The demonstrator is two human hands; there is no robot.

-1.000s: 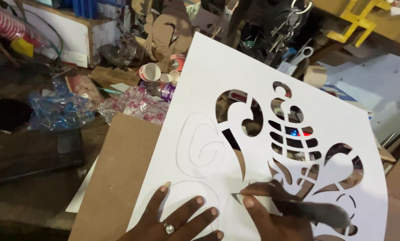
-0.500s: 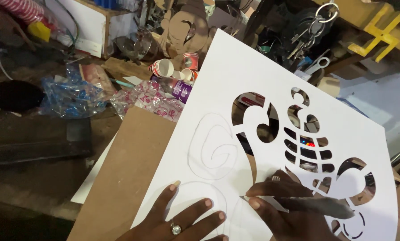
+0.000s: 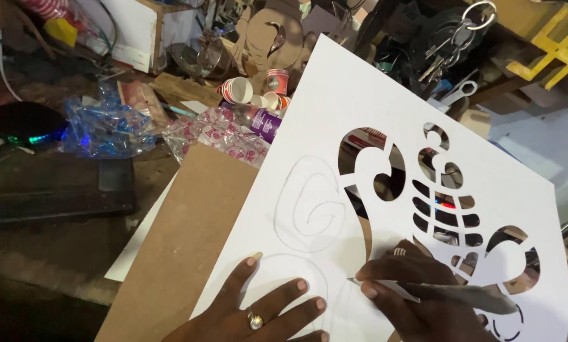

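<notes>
White sheet (image 3: 385, 145) lying tilted over brown board (image 3: 189, 247), long axis running from lower left up to upper right, top corner pointing toward clutter at back. Right half cut through with scroll and bar openings; left half still solid, only faint pencilled spirals. Near edge of sheet out of view at bottom.

Left hand (image 3: 258, 313) flat on sheet at bottom centre, fingers spread, palm down, ring on one finger, pinning paper, gripping nothing. Right hand (image 3: 417, 297) just beside it, fingers pinched together around cutting knife (image 3: 436, 292). Knife lying nearly level, handle to the right, thin tip pointing left, touching sheet between the two hands.

Open room: bare board strip left of sheet, dark tabletop (image 3: 56, 253) beyond it mostly free. Tight at back: paper cups (image 3: 246, 92), crinkled plastic wrappers (image 3: 214, 133), blue plastic bag (image 3: 106, 130) close to sheet's upper left edge. Bunch of keys (image 3: 461, 31) and yellow brackets (image 3: 543, 54) above top corner. Right edge of sheet hanging over pale blue surface (image 3: 543, 145).
</notes>
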